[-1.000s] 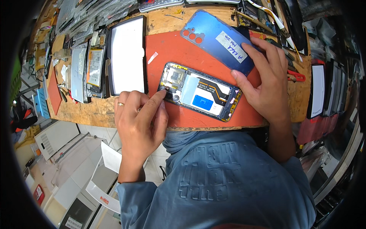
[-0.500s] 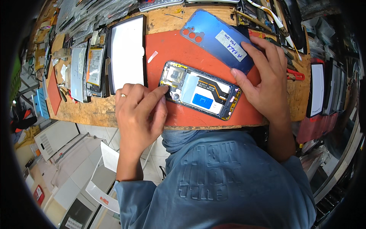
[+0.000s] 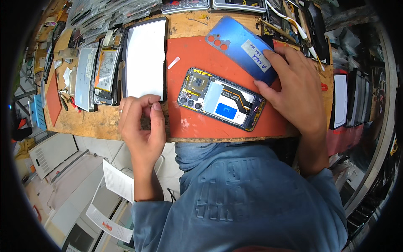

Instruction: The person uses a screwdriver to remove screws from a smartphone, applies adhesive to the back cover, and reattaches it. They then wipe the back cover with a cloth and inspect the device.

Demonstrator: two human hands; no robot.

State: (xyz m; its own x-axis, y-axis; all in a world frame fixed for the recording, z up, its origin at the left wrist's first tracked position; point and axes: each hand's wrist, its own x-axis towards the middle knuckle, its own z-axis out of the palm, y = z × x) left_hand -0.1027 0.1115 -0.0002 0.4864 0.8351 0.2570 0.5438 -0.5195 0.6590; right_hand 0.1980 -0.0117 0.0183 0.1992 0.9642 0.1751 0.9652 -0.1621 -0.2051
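Note:
An opened phone (image 3: 216, 99), showing its inner board, three camera lenses, black ribbon cable and blue sticker, lies on an orange mat (image 3: 189, 130). Above it is a blue back cover (image 3: 237, 40) with camera holes and a handwritten label. My right hand (image 3: 296, 90) grips the cover's right part, fingertips on top and thumb at the lower edge. My left hand (image 3: 142, 126) is left of the phone, touching nothing on the mat, its thumb and curled index finger almost together; whether anything small is between them I cannot make out. A pale strip (image 3: 174, 62) lies on the mat.
A white-lined black box (image 3: 145, 54) stands left of the mat, beside a disassembled phone (image 3: 105, 71). Bagged parts crowd the bench's back left. Tools (image 3: 289, 23) lie at back right. Screens or cases (image 3: 340, 101) stand at the right; papers (image 3: 117, 180) hang below the bench's left.
My left hand has lifted off the phone's camera corner and moved left, uncovering the three lenses. My right hand stays on the cover; the view has shifted slightly.

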